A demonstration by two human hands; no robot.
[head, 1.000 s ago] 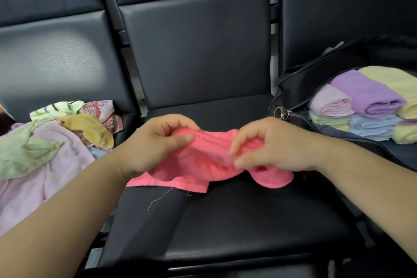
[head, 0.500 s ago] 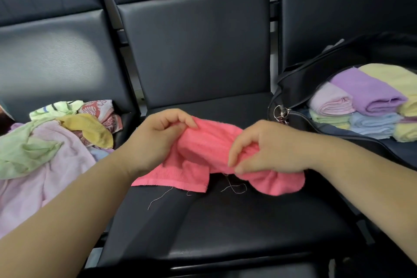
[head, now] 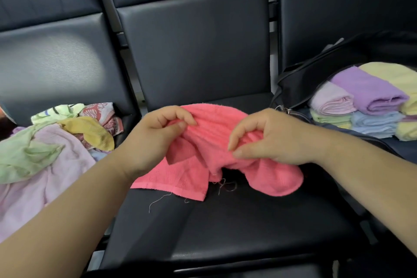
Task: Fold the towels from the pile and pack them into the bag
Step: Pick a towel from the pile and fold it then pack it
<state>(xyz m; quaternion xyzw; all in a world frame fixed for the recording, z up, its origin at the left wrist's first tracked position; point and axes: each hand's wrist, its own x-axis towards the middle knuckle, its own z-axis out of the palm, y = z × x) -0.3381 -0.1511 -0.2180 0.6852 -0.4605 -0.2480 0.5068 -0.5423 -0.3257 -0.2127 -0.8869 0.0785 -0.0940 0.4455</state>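
both forearms extended; left hand (head: 155, 140) and right hand (head: 270, 140) fingers curled, pinching.

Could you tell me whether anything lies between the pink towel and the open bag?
Nothing visible does: the black bag lies open just right of the pink towel, with folded towels already inside.

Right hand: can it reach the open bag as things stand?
Probably yes. The bag sits open just beside the right hand, with nothing between them. That hand is busy, though: it grips the unfolded pink towel.
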